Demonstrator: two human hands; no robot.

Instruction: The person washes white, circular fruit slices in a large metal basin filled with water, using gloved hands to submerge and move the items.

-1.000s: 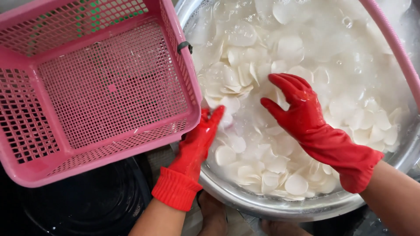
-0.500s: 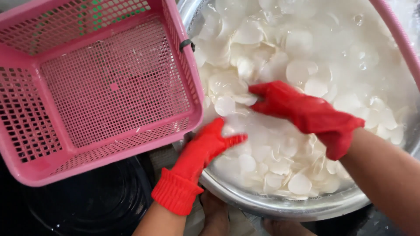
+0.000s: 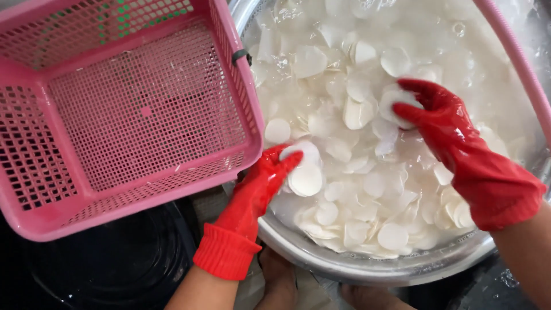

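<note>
A wide metal basin (image 3: 367, 265) holds water and a heap of thin white round slices (image 3: 344, 120). My left hand (image 3: 265, 181), in a red rubber glove, rests at the basin's near-left rim with its fingers curled around a few slices. In the same kind of glove, my right hand (image 3: 442, 126) lies on the heap at the right, fingers bent over a slice. A pink plastic mesh basket (image 3: 34, 143) stands empty to the left of the basin, touching its rim.
A dark round vessel (image 3: 115, 264) sits below the basket at the lower left. My bare feet (image 3: 281, 281) show under the basin's near edge. A pink hose or rim (image 3: 511, 51) curves along the basin's right side.
My right hand has swung from the middle of the heap to the upper right. My left hand has slid in over the rim and closed on slices.
</note>
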